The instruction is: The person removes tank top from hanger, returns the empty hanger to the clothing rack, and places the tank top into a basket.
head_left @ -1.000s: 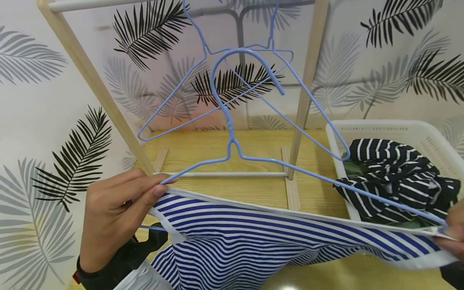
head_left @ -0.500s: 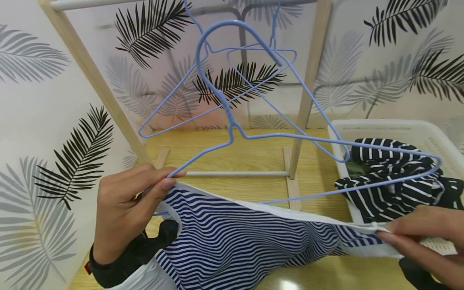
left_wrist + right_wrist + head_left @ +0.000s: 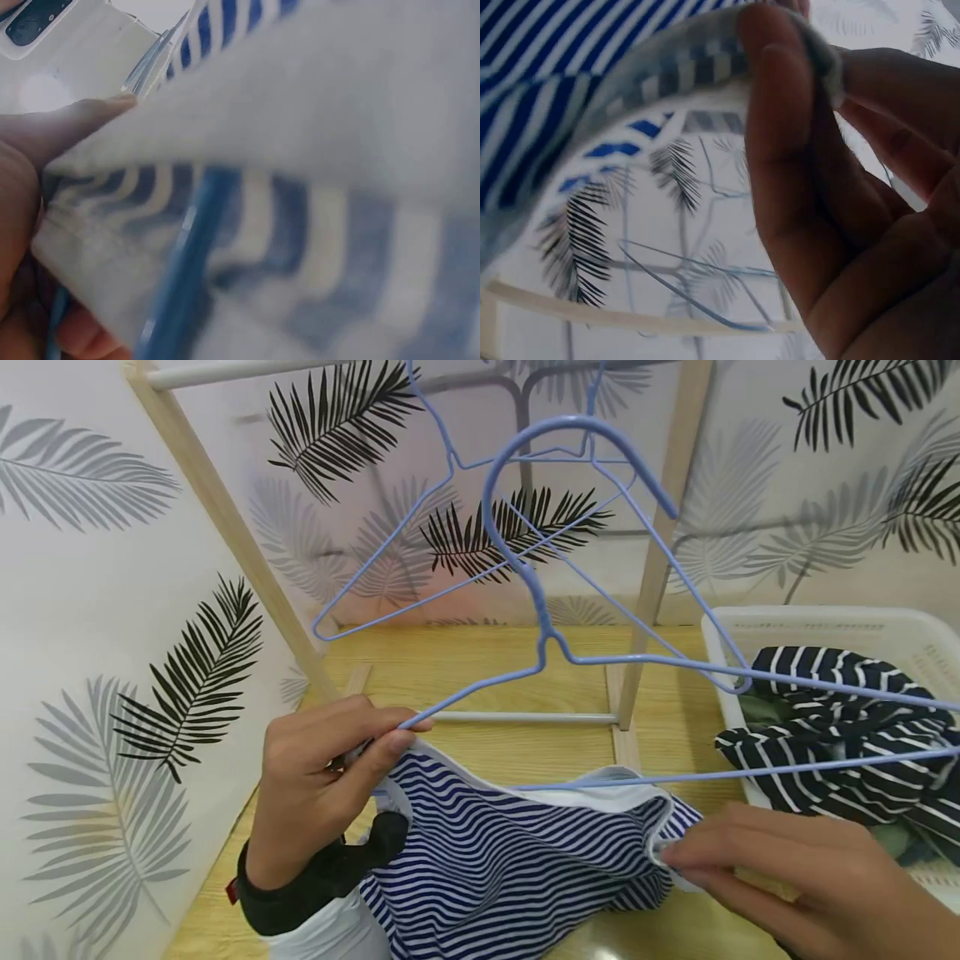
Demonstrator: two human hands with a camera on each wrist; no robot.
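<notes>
1. Two hands work one blue-and-white striped garment (image 3: 510,860) low over the wooden surface (image 3: 487,668).
2. The left hand (image 3: 322,785) pinches together the garment's white edge and one end of a blue wire hanger (image 3: 547,635), which seems to anchor that end inside the cloth.
3. The right hand (image 3: 787,877) pinches the white hem at the opposite side, fingers curled over it, apparently holding the opening wide for the hanger's free end, which juts rightward outside the fabric.
4. More blue hangers (image 3: 450,527) hang from the wooden rack (image 3: 225,518) behind.
5. A white basket (image 3: 825,622) at right holds a black-striped garment (image 3: 840,735).
</notes>
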